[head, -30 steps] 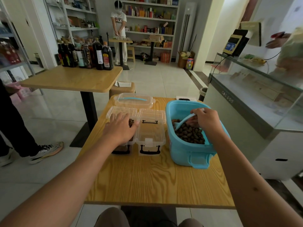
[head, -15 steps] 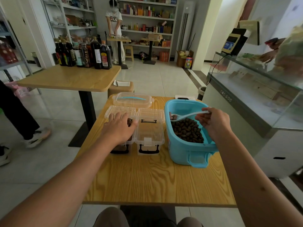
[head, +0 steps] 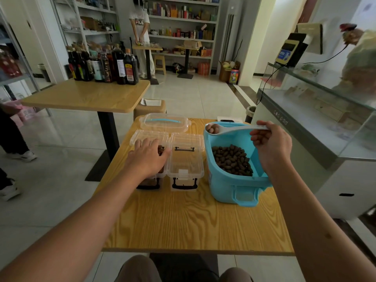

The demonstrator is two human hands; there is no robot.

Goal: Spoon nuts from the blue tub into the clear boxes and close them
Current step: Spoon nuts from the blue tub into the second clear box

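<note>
Right hand (head: pixel 271 146), right of centre frame: fingers curled round the handle end of a pale spoon (head: pixel 234 128), held roughly level. Spoon bowl points toward frame left and sits over the far left corner of the blue tub (head: pixel 234 186), a few brown nuts in it. Forearm comes in from the lower right and crosses the tub's near right side.

Left hand (head: pixel 149 157), centre left: palm down, fingers spread and fairly straight, resting across the top of the left clear box (head: pixel 150 176). It presses rather than grips; looks like a steadying hold. Dark nuts show under the fingers, so this box seems partly filled. Its lid appears swung open at the back, though the hand hides much of it.

Right clear box (head: pixel 185 165) stands touching the left one, between it and the tub; looks empty, black latch at the near end. A third clear container with a blue handle (head: pixel 165 122) lies behind the pair, on the same wooden table (head: pixel 193 224).

Step in hand, as I judge it: carry the load leftward to a box. To do it well, keep the spoon bowl level, clear the tub rim, tip only once well over the opening, and slide the left hand off the mouth if that box is the target.
</note>
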